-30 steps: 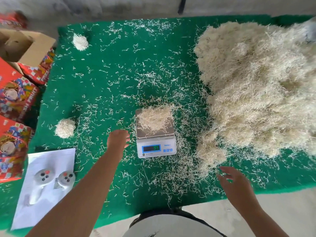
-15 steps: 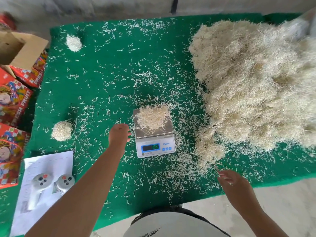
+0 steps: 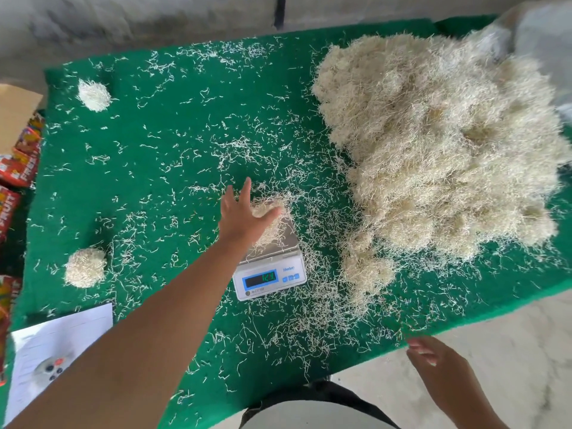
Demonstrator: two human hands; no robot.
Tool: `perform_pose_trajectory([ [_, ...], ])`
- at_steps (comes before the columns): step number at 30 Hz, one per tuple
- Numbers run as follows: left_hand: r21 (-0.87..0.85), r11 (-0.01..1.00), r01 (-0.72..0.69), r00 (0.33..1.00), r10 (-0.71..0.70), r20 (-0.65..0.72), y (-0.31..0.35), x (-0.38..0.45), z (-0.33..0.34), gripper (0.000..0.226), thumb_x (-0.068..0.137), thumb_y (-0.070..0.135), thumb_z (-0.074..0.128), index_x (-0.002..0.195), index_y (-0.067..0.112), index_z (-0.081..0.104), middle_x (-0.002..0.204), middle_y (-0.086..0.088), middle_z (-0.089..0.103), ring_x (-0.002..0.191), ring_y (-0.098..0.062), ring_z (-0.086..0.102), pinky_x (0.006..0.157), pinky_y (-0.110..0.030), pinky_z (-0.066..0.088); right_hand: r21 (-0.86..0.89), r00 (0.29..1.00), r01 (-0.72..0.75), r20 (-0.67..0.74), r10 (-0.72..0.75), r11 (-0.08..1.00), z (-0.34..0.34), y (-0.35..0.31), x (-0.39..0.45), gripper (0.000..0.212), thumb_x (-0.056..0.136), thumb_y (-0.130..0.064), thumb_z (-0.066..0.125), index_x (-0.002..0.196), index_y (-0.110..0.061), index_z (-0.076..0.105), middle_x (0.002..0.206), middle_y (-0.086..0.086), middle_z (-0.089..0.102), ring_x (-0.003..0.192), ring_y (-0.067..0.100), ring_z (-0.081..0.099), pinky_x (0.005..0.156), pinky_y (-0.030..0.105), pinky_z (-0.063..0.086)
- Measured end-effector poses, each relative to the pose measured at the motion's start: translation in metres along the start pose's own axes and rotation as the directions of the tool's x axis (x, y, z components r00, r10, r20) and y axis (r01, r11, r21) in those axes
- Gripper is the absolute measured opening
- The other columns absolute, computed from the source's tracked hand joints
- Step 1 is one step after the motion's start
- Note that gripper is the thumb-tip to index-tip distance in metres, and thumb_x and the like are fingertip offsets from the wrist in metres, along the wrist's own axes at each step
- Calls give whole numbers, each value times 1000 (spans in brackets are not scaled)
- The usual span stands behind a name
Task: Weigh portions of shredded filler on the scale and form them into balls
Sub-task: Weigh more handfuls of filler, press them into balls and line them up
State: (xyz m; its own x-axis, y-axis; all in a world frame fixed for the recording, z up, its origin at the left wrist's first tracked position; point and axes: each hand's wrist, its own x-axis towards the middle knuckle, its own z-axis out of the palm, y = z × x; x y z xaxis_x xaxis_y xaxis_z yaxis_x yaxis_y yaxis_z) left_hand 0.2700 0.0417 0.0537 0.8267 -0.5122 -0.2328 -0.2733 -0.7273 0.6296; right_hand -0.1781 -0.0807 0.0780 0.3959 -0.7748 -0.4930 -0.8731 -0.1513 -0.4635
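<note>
A small white scale (image 3: 270, 274) with a lit display stands on the green table cover (image 3: 173, 140). A loose portion of shredded filler (image 3: 270, 230) lies on its steel pan. My left hand (image 3: 244, 213) reaches over the pan's left side, fingers spread and straight, touching the portion. My right hand (image 3: 433, 357) hovers off the table's front edge, fingers relaxed, holding nothing. Two formed balls lie at the left: one near (image 3: 86, 267), one far (image 3: 93, 95). The big pile of filler (image 3: 442, 144) covers the table's right side.
Loose shreds are scattered all over the cover. A white sheet (image 3: 52, 351) with grey controllers (image 3: 52, 368) lies at the front left. Red printed boxes (image 3: 18, 171) and an open carton (image 3: 12, 113) stand off the left edge. A plastic bag (image 3: 538, 41) sits behind the pile.
My left hand moved forward from beside the scale onto the portion on the pan. My right hand drew back off the table edge. The view shifted left.
</note>
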Motion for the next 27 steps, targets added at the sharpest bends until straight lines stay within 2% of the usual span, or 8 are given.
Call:
perform_pose_trajectory([
  [5,311,940,-142,983,98,154,8,15,32,112,75,85,65,163,47,8,174,-12,1,159,-41,4,121,-70,21,-30,997,-71,5,71,997,-4,1,-13,17,94,-18,75,101,-34,73,95,-16,75,88,2,68,76,23,42],
  [10,442,870,-220,976,199,93,-5,1,58,84,84,55,78,153,27,40,147,-16,50,139,-35,45,106,-54,51,-6,990,-138,-19,138,990,-8,2,-23,18,93,-17,76,98,-34,73,96,-13,77,90,7,70,81,30,44],
  [14,306,900,-311,950,299,86,-13,-11,64,48,89,29,79,126,11,54,110,-8,64,104,-26,59,84,-35,51,17,991,-119,-60,120,993,-13,-9,-27,24,93,-16,76,93,-40,71,92,-17,76,95,13,74,83,32,45],
  [19,13,920,-392,914,388,121,5,-58,49,44,83,27,77,122,17,62,90,8,58,79,-14,56,67,-33,46,58,995,56,-92,-50,997,-17,-75,-15,14,96,-39,71,105,-50,66,96,-25,73,99,3,71,78,25,48],
  [20,-33,909,-416,900,416,129,11,-71,44,43,81,32,74,121,21,63,88,13,56,78,-8,55,66,-30,45,68,992,115,-69,-110,991,-17,-95,-12,19,95,-50,67,113,-49,64,96,-26,72,98,-3,69,75,19,48],
  [23,-178,888,-423,870,453,194,33,-109,26,44,78,44,68,121,37,61,93,23,57,82,6,54,69,-22,45,66,954,293,42,-296,954,-10,-158,-8,66,82,-87,47,137,-52,48,97,-22,71,84,-10,69,68,15,54],
  [25,-255,883,-393,857,453,245,47,-131,15,34,82,46,67,114,39,62,95,21,65,84,3,62,71,-25,52,109,924,351,118,-363,930,4,-191,-6,84,78,-93,46,147,-46,39,94,-13,71,70,-1,70,57,21,58],
  [27,-355,877,-325,850,435,297,54,-145,5,26,83,46,61,105,34,67,91,13,71,81,-5,68,70,-28,57,181,911,357,150,-385,916,17,-212,-7,82,80,-84,58,143,-33,47,83,-2,72,54,7,64,48,22,54],
])
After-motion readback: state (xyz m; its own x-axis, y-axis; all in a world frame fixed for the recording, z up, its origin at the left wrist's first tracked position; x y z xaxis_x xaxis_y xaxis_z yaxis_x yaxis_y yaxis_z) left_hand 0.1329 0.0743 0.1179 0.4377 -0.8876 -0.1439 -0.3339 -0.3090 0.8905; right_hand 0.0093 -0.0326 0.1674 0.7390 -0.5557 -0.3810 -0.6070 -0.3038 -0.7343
